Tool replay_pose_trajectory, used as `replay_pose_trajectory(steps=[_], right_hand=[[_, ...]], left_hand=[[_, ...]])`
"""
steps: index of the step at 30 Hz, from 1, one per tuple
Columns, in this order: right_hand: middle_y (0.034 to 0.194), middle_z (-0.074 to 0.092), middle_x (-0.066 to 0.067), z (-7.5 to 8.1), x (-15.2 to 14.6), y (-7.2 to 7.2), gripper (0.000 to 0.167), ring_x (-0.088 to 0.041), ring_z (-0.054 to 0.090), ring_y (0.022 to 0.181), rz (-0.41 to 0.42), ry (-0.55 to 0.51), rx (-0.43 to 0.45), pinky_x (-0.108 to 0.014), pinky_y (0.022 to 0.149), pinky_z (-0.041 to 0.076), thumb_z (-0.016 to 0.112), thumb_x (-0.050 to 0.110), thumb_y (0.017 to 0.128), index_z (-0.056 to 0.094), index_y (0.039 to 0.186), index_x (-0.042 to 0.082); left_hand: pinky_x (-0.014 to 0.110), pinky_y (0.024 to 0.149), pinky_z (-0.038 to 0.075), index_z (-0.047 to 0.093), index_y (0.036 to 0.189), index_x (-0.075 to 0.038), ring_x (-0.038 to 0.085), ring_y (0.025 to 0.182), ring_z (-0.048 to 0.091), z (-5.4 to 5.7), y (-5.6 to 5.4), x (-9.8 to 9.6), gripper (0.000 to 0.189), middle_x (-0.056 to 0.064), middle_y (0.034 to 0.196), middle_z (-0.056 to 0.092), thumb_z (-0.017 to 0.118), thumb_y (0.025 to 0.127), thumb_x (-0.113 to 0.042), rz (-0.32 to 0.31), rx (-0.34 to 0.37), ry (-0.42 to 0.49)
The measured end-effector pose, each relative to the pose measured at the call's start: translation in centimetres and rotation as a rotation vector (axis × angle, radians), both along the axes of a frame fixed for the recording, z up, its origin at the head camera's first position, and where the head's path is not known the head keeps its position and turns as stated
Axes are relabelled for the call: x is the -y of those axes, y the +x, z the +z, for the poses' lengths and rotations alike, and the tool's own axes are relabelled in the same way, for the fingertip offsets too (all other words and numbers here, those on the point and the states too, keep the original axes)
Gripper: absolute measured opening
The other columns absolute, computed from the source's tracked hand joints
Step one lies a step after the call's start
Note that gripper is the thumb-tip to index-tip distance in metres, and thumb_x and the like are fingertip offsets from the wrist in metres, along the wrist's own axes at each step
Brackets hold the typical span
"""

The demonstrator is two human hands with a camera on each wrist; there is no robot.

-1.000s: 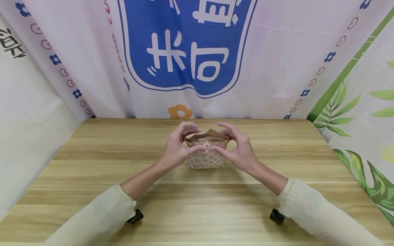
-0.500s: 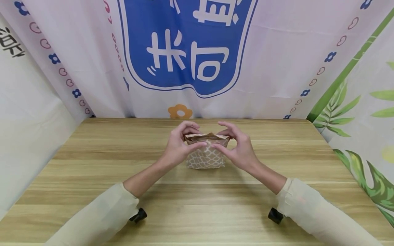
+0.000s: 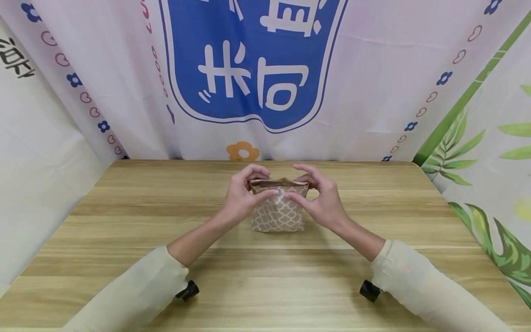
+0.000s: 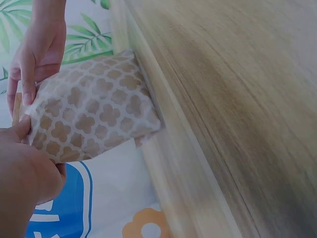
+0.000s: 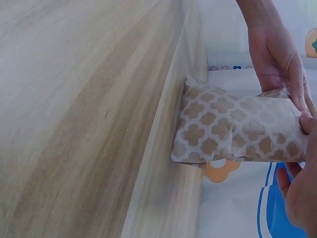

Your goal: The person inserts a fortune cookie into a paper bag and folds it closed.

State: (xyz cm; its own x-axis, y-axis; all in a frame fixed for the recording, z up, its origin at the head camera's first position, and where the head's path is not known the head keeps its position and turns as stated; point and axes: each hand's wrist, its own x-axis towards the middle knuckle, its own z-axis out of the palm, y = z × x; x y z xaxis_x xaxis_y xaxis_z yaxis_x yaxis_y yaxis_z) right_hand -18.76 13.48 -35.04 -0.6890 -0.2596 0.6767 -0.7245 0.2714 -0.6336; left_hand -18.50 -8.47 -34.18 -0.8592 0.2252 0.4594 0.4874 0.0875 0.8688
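A brown paper bag with a white lattice pattern stands upright on the wooden table, its mouth a narrow slit at the top. My left hand pinches the bag's rim on the left, thumb across the front and fingers behind. On the other side my right hand grips the rim the same way, and the two thumb tips nearly meet at the front. The wrist views show the patterned front of the bag between both hands, its base on the table. What lies inside the bag is hidden.
The wooden table spreads around the bag on all sides. Behind it hangs a white curtain with a blue printed sign. A leaf-patterned cloth hangs at the right. Black wrist cameras show below both sleeves.
The bag's mouth has narrowed from a wide gap to a thin slit, and its front looks flatter and taller. Both hands keep their hold on the rim, nearly in place.
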Motion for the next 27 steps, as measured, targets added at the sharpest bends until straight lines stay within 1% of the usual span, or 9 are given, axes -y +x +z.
replay_pose_trajectory(steps=[3,5,7,9,12,14,16,21,27], right_hand=[[0.104,0.075,-0.017,-0.2,-0.1,0.0,0.059,-0.017,0.069,0.084,0.01,-0.014,-0.019,-0.02,0.067,0.054,0.088,-0.008,0.076,0.059,0.127,-0.005],[0.111,0.072,-0.019,-0.4,-0.2,0.0,0.056,-0.021,0.071,0.086,0.025,-0.007,-0.077,-0.022,0.068,0.056,0.087,-0.01,0.075,0.058,0.122,-0.006],[0.116,0.07,-0.021,-0.5,-0.4,0.0,0.051,-0.025,0.07,0.086,0.035,0.021,-0.167,-0.023,0.068,0.057,0.087,-0.011,0.074,0.058,0.115,-0.006],[0.12,0.068,-0.023,-0.5,-0.5,-0.1,0.047,-0.025,0.069,0.084,0.046,0.061,-0.26,-0.024,0.069,0.057,0.087,-0.012,0.073,0.06,0.111,-0.006],[0.122,0.066,-0.023,-0.5,-0.7,-0.2,0.043,-0.025,0.067,0.086,0.061,0.121,-0.354,-0.023,0.071,0.057,0.086,-0.008,0.076,0.063,0.112,-0.005],[0.124,0.066,-0.023,-0.5,-0.8,-0.2,0.041,-0.027,0.069,0.091,0.067,0.158,-0.386,-0.023,0.075,0.058,0.086,-0.002,0.08,0.066,0.116,-0.004],[0.125,0.066,-0.024,-0.5,-0.9,-0.1,0.039,-0.031,0.07,0.098,0.07,0.187,-0.409,-0.026,0.081,0.059,0.084,0.004,0.085,0.067,0.119,-0.005],[0.125,0.067,-0.022,-0.4,-1.1,0.1,0.041,-0.036,0.068,0.109,0.057,0.238,-0.41,-0.029,0.095,0.057,0.084,0.012,0.088,0.067,0.12,-0.005],[0.118,0.07,-0.02,0.0,-1.3,0.3,0.031,-0.032,0.07,0.104,0.082,0.231,-0.347,-0.029,0.092,0.058,0.076,0.01,0.092,0.068,0.118,-0.005]], left_hand=[[0.02,0.078,0.055,0.059,0.119,0.006,0.022,0.098,0.069,-0.2,0.1,0.3,0.043,0.021,0.111,0.072,0.082,0.083,0.009,0.018,-0.068,-0.03],[0.022,0.085,0.056,0.056,0.121,0.006,0.027,0.105,0.069,-0.5,0.1,0.5,0.046,0.021,0.116,0.07,0.082,0.083,0.008,0.024,-0.153,-0.062],[0.026,0.092,0.057,0.056,0.123,0.006,0.032,0.11,0.068,-0.7,0.1,0.7,0.048,0.021,0.12,0.069,0.082,0.082,0.009,0.03,-0.275,-0.104],[0.031,0.094,0.058,0.059,0.12,0.006,0.034,0.108,0.069,-1.0,0.0,0.8,0.045,0.022,0.122,0.068,0.081,0.081,0.011,0.037,-0.423,-0.151],[0.031,0.084,0.061,0.067,0.111,0.005,0.033,0.098,0.07,-1.3,0.0,0.9,0.036,0.025,0.123,0.066,0.081,0.08,0.013,0.044,-0.613,-0.206],[0.028,0.076,0.061,0.07,0.106,0.004,0.031,0.092,0.07,-1.4,0.0,1.0,0.031,0.026,0.123,0.065,0.081,0.079,0.013,0.039,-0.681,-0.229],[0.026,0.075,0.061,0.071,0.105,0.004,0.03,0.092,0.07,-1.4,0.0,1.0,0.03,0.027,0.123,0.064,0.082,0.079,0.012,0.03,-0.698,-0.242],[0.028,0.083,0.06,0.071,0.105,0.005,0.031,0.099,0.07,-1.3,0.1,1.4,0.028,0.024,0.119,0.067,0.083,0.08,0.01,0.026,-0.662,-0.263],[0.027,0.078,0.061,0.072,0.098,0.002,0.029,0.096,0.07,-1.0,0.2,1.6,0.021,0.022,0.117,0.068,0.083,0.08,0.008,-0.006,-0.635,-0.276]])
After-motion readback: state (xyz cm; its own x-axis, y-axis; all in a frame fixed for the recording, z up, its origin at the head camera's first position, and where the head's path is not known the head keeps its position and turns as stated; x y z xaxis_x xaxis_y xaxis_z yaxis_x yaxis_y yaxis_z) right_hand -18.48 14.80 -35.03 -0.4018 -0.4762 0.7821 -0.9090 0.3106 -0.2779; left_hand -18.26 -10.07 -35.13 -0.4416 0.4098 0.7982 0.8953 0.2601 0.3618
